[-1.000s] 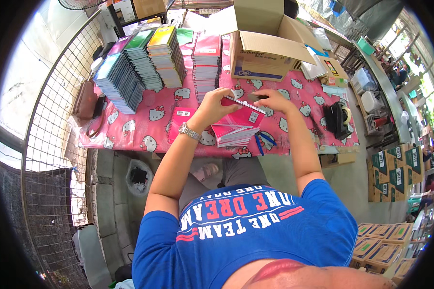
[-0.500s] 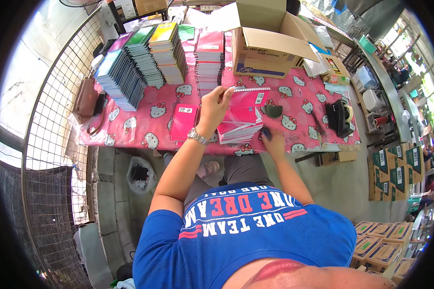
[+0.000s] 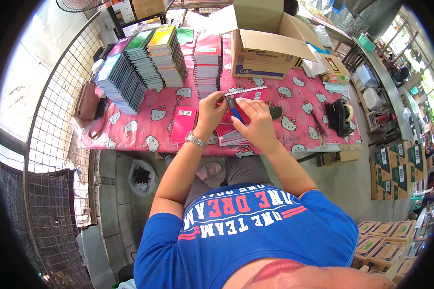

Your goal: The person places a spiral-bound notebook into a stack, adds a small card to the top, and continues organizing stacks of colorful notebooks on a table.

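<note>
My left hand (image 3: 210, 113) is closed at the left end of a spiral-bound pink notebook (image 3: 259, 94), pinching its wire binding. In my right hand (image 3: 259, 121) is a pair of blue-handled pliers (image 3: 235, 110), the jaws up at the left end of the binding, close to the left fingertips. Whether the jaws touch the wire is too small to tell. Below the hands lies a stack of pink notebooks (image 3: 232, 137), partly hidden by my right hand. Left of my left wrist lies another group of pink notebooks (image 3: 182, 124).
Tall stacks of blue notebooks (image 3: 120, 86), green notebooks (image 3: 146, 60), yellow notebooks (image 3: 167, 55) and red notebooks (image 3: 207, 62) stand at the back. An open cardboard box (image 3: 263, 53) is behind the work. At right stands a tape dispenser (image 3: 340, 118); a dark green piece (image 3: 275, 112) lies nearer.
My right hand has come up from the table's front edge with the blue-handled pliers to the notebook's binding. My left hand has stayed at the binding's left end.
</note>
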A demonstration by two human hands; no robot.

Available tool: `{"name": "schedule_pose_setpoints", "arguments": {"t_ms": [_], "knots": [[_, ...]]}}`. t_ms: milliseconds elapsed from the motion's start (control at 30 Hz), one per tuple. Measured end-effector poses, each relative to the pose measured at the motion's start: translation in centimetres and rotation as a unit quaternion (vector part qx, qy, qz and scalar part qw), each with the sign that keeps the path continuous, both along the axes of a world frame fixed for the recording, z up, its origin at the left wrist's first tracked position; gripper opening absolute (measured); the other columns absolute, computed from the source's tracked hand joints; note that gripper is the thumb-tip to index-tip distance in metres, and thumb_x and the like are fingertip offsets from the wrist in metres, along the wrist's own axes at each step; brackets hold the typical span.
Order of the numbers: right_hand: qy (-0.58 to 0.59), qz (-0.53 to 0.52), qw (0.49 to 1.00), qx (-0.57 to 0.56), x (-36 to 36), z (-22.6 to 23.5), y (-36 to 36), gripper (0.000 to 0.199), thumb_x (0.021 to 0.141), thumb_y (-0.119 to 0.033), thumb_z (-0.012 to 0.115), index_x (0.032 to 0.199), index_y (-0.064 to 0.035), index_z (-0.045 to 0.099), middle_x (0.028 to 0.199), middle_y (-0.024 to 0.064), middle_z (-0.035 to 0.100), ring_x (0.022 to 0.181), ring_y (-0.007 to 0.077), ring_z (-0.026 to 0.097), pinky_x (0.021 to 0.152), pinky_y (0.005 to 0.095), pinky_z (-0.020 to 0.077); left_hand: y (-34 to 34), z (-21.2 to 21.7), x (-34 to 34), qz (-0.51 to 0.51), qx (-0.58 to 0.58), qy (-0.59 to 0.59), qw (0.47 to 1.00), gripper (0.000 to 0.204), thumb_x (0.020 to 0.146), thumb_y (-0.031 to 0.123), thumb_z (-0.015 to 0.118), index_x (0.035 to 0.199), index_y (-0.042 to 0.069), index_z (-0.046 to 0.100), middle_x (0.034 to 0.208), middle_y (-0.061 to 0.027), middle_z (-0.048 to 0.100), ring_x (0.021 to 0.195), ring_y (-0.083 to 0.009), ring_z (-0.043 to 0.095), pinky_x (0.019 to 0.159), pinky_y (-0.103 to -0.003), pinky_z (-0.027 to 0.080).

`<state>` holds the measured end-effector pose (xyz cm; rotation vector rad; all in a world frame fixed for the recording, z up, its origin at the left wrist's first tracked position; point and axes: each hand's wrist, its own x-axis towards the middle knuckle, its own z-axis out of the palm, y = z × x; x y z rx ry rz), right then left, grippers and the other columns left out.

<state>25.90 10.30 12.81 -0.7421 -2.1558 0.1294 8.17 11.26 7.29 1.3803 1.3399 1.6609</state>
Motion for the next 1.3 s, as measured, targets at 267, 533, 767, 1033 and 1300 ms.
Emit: {"name": "schedule_pose_setpoints", "arguments": {"t_ms": [267,533,767,1033,1300], "knots": [[0.303,0.237,0.641,-0.664,1.2,-0.2,-0.3,0.039,0.094,-0.017,0.064,0.128,-0.0012,0.059,0.105,0.0085,0.067,0.099,0.0174,0.064,0.085,0.0339,0.0519,-2.1,2.3,0.8,0.119,0.124,0.194,0.966,0.030,0.081,-0.007,0.067,0.110,0.000,0.068,0.098,-0.0104,0.071,0.081,-0.0185,0.070,0.069,-0.030,0.057],[0.002,-0.136,0.944,-0.302,12.3,-12.9,5.7,0.051,0.080,-0.016,0.071,0.128,-0.0065,0.058,0.121,0.0178,0.062,0.110,0.0325,0.060,0.095,0.0366,0.0473,-5.1,11.0,-5.7,0.229,0.011,0.516,0.826,0.015,0.086,0.018,0.054,0.087,0.008,0.066,0.088,-0.0088,0.068,0.095,-0.0286,0.061,0.084,-0.044,0.044],[-0.077,-0.168,0.932,-0.313,16.0,-18.1,11.2,0.037,0.082,-0.022,0.070,0.111,-0.0008,0.066,0.111,0.0190,0.067,0.107,0.0346,0.063,0.093,0.0426,0.0492,-3.8,-4.1,-11.5,0.077,-0.205,0.504,0.836,0.044,0.085,0.020,0.061,0.129,0.018,0.055,0.138,-0.0137,0.052,0.133,-0.0360,0.041,0.107,-0.052,0.037],[-0.305,-0.479,0.815,-0.118,33.2,-21.6,17.0,0.036,0.093,-0.032,0.057,0.112,-0.0031,0.064,0.114,0.0163,0.066,0.106,0.0330,0.063,0.090,0.0481,0.0506,-7.4,-5.4,-11.3,0.096,-0.380,0.392,0.832,0.060,0.093,0.035,0.058,0.149,0.031,0.037,0.161,-0.0141,0.022,0.145,-0.0421,0.025,0.109,-0.064,0.028],[-0.277,-0.453,0.845,-0.064,27.8,-17.5,16.9,0.024,0.095,-0.025,0.052,0.103,-0.0062,0.065,0.108,0.0119,0.066,0.103,0.0309,0.063,0.084,0.0494,0.0504,-5.3,0.3,-6.5,0.171,-0.081,0.526,0.829,0.045,0.090,0.025,0.059,0.134,0.016,0.054,0.140,-0.0166,0.051,0.122,-0.0324,0.053,0.099,-0.044,0.044]]}}
